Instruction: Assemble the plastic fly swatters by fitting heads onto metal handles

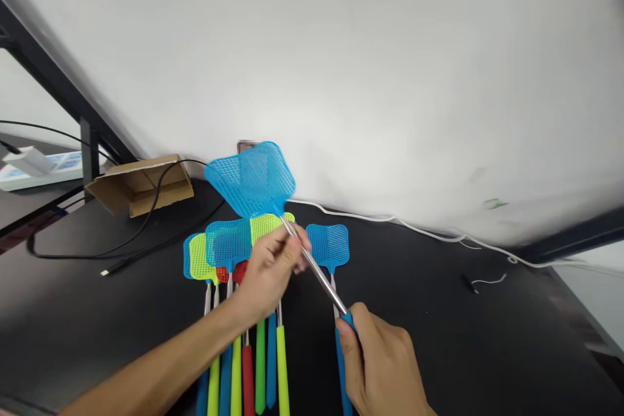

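Observation:
A blue fly swatter (253, 179) with a metal shaft is held up above the table, its head tilted to the upper left. My right hand (383, 357) is wrapped round its blue handle. Farther up, my left hand (273, 266) pinches the shaft just below the head. Under my left arm lie several more fly swatters in a row, with blue, yellow-green, red and green handles; a yellow-green swatter (202, 257) is at their left. Apart from that row, another blue fly swatter (331, 247) lies to the right, its handle partly behind my right hand.
An open cardboard box (146, 188) stands at the back left, with a black cable (97, 255) looping past it. A white cable (361, 215) runs along the wall (414, 78). A short cable end (487, 281) lies at right on the black table (463, 351). A power strip (53, 169) is far left.

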